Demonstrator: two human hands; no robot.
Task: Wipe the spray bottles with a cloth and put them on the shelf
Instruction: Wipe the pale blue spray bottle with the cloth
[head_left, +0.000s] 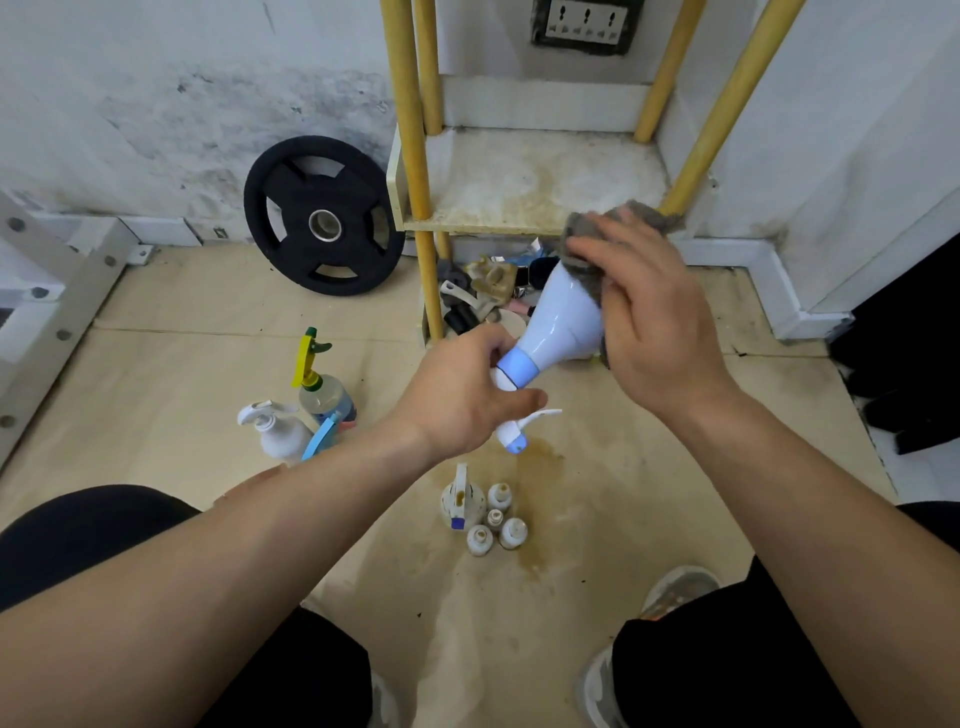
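A black weight plate (323, 215) leans against the stained wall at ten o'clock from the hands. Nearer, at eight o'clock, three spray bottles stand close together on the floor (182, 374): a clear bottle (326, 397) with a yellow and green trigger, a white pump bottle (278, 431) and a blue-triggered bottle (319, 439) that is mostly hidden behind the forearm. The clear one carries a blue and red label at its base, but the print is too small to read. The left hand (462, 400) is curled round the neck and trigger head of a white spray bottle (558, 322) with a pale blue collar, held in the air, tilted so its base points to one o'clock and its nozzle to seven. No writing shows on its body. At six o'clock below it, a stained trigger bottle (462, 499) and four small dirty bottles (493, 519) stand in a tight cluster beside a brown stain. The right hand (649, 322), fingers close together and bent, presses a grey cloth (618, 228) over the base end of the held bottle. Behind, at twelve o'clock, the yellow-posted shelf (519, 182) has a soiled board, with small clutter (488, 291) on the floor beneath it. A wall socket (584, 23) sits above.
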